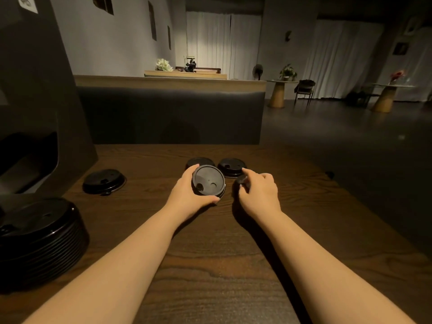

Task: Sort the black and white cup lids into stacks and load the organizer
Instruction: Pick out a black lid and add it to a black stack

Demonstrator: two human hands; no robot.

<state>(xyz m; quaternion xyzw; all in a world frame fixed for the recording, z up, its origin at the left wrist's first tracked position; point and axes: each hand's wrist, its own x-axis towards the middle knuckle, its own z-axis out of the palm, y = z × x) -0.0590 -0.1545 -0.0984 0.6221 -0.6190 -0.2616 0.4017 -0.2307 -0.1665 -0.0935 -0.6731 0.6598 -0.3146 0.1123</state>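
My left hand (187,195) grips a black cup lid (208,180), tilted up off the wooden table (210,253) so its inside faces me. My right hand (259,191) pinches a small black piece (242,179), perhaps a lid plug, just right of that lid. Two more black lids lie behind: one (201,161) partly hidden by the held lid, one (231,167) by my right fingertips. Another black lid (104,181) lies alone at the left. A tall stack of black lids (39,239) stands at the near left. No white lids are visible.
A dark organizer (35,108) with an open slot stands at the table's far left. A dark padded bench back (170,113) runs behind the table. A small dark item (330,174) sits at the table's right edge. Round tables and a chair stand far off.
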